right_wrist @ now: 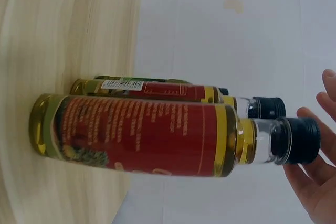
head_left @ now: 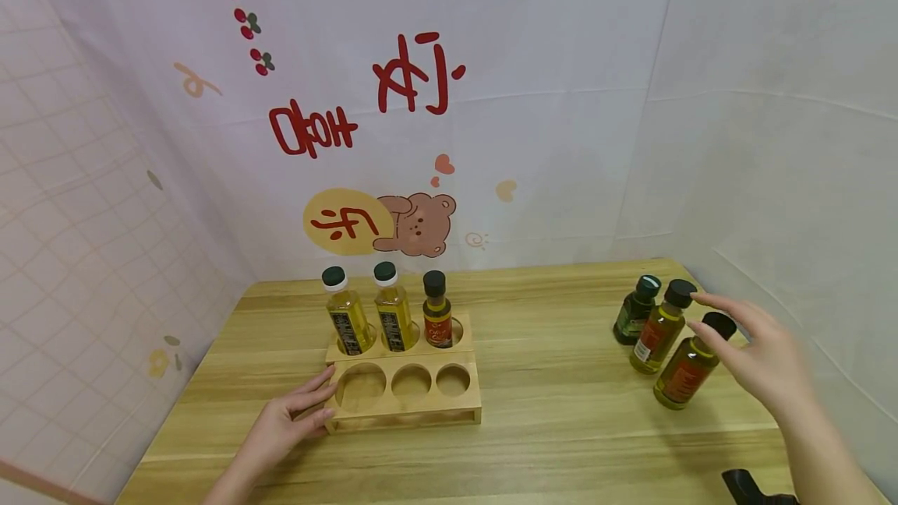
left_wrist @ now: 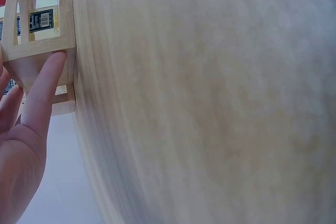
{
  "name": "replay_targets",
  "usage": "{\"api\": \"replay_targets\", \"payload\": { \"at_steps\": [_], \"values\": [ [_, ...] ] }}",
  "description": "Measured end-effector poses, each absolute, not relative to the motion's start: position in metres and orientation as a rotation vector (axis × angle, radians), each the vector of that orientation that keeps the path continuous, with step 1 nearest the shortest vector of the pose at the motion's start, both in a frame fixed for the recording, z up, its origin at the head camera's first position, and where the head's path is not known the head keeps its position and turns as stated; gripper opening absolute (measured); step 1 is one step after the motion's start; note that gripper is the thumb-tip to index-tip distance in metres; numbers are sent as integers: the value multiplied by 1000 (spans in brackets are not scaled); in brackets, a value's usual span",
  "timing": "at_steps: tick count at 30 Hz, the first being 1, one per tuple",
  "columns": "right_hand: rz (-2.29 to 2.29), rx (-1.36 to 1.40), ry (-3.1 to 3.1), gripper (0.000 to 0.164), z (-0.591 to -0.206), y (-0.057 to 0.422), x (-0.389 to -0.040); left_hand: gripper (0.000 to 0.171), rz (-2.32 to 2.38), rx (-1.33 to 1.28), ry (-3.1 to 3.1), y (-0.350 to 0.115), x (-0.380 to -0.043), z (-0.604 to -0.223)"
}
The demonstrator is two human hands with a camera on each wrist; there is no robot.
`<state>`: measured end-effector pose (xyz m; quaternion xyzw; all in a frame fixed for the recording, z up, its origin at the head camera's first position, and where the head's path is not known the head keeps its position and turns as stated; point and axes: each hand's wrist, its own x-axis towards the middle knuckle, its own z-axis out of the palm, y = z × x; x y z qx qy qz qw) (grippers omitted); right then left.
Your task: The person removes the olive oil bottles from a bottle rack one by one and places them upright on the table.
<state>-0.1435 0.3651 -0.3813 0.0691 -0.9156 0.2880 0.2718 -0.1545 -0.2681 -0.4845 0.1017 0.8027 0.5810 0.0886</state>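
My left hand [head_left: 291,415] rests against the left end of a two-tier wooden rack [head_left: 433,402], its fingers fairly straight and touching the end panel without wrapping round it. The rack stands on the worktop [head_left: 554,380]. In its back tier, a green-capped bottle [head_left: 348,322], a second green-capped bottle [head_left: 394,322] and a small red-label bottle [head_left: 438,326] stand in a row; the front tier shows three round holes

My right hand [head_left: 758,349] is well apart from the rack, thumb and fingers spread wide beside the caps of three more bottles, holding none of them; whether a fingertip touches a cap, I cannot tell. The front bottle [head_left: 686,376], red-labelled and black-capped, stands nearest me, with the middle bottle [head_left: 658,340] just behind and the dark green bottle [head_left: 634,314] at the back
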Motion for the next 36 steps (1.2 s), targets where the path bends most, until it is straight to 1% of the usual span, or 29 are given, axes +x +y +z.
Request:
{"api": "replay_targets", "payload": {
  "at_steps": [4,14,17,22,29,36],
  "values": [
    [720,313,-2413,41,-377,351,-150,53,1731,319,2385,-269,-155,-485],
    [724,633,-2329,55,-373,313,-167,54,1730,320,2382,-269,-155,-485],
    [716,706,-2325,57,-373,303,-173,54,1734,321,2377,-269,-155,-485],
    [726,767,-2326,57,-375,286,-182,54,1734,321,2371,-269,-156,-485],
    [722,807,-2350,58,-387,263,-197,53,1725,334,2381,-269,-156,-486],
    [813,887,-2394,56,-390,236,-210,53,1726,334,2372,-269,-156,-487]
  ]
}}
